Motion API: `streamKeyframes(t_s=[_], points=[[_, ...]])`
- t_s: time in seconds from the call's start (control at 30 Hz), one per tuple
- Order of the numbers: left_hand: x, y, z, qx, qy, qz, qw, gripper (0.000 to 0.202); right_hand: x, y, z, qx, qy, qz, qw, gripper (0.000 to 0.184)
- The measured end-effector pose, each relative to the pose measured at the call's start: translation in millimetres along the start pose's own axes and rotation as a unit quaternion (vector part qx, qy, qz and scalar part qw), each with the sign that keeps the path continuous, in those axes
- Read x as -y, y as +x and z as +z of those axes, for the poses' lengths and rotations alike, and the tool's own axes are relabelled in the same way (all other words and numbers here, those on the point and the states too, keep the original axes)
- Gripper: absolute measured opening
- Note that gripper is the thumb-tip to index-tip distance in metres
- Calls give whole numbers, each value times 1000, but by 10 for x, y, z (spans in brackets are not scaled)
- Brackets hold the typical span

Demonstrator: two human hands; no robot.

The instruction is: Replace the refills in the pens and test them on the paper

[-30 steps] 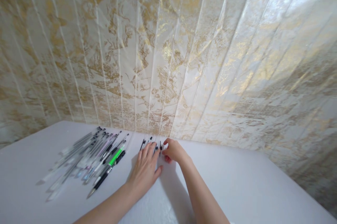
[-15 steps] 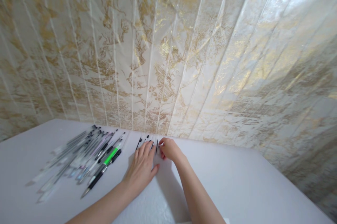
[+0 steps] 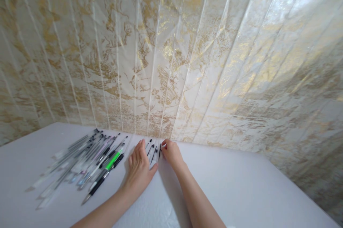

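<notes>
Several slim pen refills (image 3: 152, 154) with black ends lie side by side on the table between my two hands. My left hand (image 3: 139, 165) rests along their left side, tilted onto its edge, fingers stretched out and thumb apart, holding nothing. On their right, my right hand (image 3: 171, 153) has its fingers curled and pinched at the upper end of a dark pen refill (image 3: 160, 151). The lower parts of these refills look pale and are partly hidden by the left hand.
A wide spread of pens and refills (image 3: 80, 160) lies to the left, some blurred. A pen with a bright green barrel (image 3: 113, 160) and a black pen (image 3: 98, 186) are at its right side. The white table (image 3: 241, 185) meets a gold-patterned, plastic-covered wall (image 3: 166, 60).
My left hand has shifted left and turned onto its edge, uncovering the refills it lay over. My right hand has barely moved.
</notes>
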State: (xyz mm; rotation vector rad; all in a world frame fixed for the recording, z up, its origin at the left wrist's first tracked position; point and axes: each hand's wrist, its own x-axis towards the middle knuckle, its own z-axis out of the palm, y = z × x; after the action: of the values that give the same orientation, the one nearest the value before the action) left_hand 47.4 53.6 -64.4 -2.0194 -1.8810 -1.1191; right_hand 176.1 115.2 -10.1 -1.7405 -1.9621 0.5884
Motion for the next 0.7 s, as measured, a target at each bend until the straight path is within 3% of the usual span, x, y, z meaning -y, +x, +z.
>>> streamKeyframes(t_s=[0.3, 0.7], points=[[-1, 15, -13, 20, -5, -26, 999, 88, -66, 37, 25, -31, -35, 5, 999, 13], [1, 22, -7, 33, 6, -36, 999, 91, -96, 61, 1, -29, -32, 7, 999, 18]])
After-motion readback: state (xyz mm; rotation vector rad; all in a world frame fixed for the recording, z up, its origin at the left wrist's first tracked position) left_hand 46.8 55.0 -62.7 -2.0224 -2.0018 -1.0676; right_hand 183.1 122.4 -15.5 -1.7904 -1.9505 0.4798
